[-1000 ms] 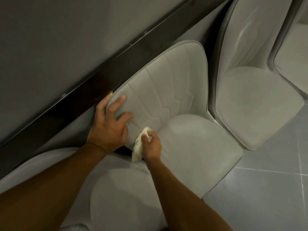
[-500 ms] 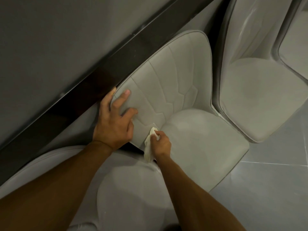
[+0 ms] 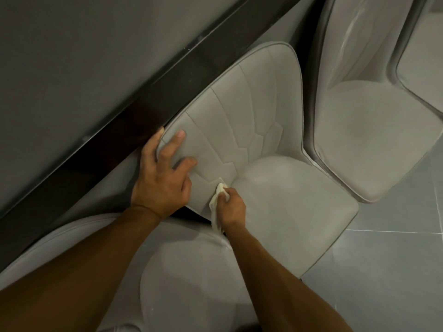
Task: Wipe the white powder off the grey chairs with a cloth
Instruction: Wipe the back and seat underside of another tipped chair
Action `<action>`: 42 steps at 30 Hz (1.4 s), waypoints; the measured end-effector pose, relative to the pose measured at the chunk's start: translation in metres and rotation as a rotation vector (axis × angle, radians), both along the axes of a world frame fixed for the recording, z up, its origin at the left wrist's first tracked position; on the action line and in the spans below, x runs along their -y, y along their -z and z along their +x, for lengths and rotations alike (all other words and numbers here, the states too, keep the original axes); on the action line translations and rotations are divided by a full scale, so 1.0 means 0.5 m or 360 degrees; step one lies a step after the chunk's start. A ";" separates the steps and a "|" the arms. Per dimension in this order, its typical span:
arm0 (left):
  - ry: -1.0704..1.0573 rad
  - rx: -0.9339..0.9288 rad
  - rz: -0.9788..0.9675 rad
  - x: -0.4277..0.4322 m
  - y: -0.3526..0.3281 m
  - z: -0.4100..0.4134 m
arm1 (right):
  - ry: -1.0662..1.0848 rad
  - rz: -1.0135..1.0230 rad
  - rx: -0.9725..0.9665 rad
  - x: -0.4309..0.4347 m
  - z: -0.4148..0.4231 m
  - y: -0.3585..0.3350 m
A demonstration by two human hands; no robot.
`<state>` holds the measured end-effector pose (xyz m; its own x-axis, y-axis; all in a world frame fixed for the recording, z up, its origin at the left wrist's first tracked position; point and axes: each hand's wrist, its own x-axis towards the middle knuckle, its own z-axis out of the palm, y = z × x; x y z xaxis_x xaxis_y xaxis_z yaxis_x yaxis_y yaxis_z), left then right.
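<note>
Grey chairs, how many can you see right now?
4. One grey padded chair in the middle being wiped, one nearest at the bottom, one to its right, one cut off at the top right edge. More may be out of view.

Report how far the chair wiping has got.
Done: nothing is clearly finished. In hand: the right hand rubs the cloth at the middle chair's backrest base; the left hand steadies it. Left: white streaks on the far chair.
</note>
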<state>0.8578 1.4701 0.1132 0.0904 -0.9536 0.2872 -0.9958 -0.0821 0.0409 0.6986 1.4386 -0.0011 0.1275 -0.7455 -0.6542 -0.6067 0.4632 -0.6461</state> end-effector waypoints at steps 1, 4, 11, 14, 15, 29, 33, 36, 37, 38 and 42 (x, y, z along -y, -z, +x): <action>-0.0003 0.0002 -0.0004 0.000 0.000 0.001 | 0.0073 -0.0076 0.0017 0.005 0.001 -0.005; -0.0004 -0.0004 -0.0013 0.002 0.000 -0.001 | 0.0215 -0.0438 0.0195 0.001 0.017 -0.037; 0.0002 0.0019 -0.0033 0.003 0.000 0.000 | -0.0132 -0.0064 0.0074 -0.065 -0.004 0.032; 0.0014 0.0008 -0.0061 0.004 0.001 -0.002 | -0.0098 0.0061 -0.0082 -0.038 -0.042 0.054; 0.0022 0.0010 -0.0073 0.005 0.001 -0.001 | -0.0062 -0.0001 -0.0075 -0.027 -0.044 0.049; 0.0028 0.0064 -0.0102 0.009 0.007 0.001 | -0.0109 -0.0293 0.0042 -0.012 -0.021 0.040; 0.0016 0.0101 -0.0092 0.009 0.006 0.003 | -0.0004 -0.0364 0.0237 -0.006 0.005 0.019; 0.0019 0.0094 -0.0110 0.009 0.007 0.002 | 0.0060 0.0005 0.0181 0.004 -0.002 0.045; 0.0024 0.0095 -0.0122 0.009 0.008 0.002 | 0.0106 0.0128 0.0163 0.010 -0.010 0.052; 0.0030 0.0092 -0.0134 0.010 0.008 0.002 | 0.0159 0.0208 0.0134 0.013 -0.016 0.060; 0.0035 0.0093 -0.0133 0.011 0.010 0.002 | 0.0319 0.0018 0.0186 0.006 -0.011 0.054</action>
<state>0.8588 1.4646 0.1081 0.0506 -0.9275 0.3703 -0.9982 -0.0590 -0.0114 0.6929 1.4355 -0.0283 0.0532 -0.7562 -0.6522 -0.4231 0.5746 -0.7006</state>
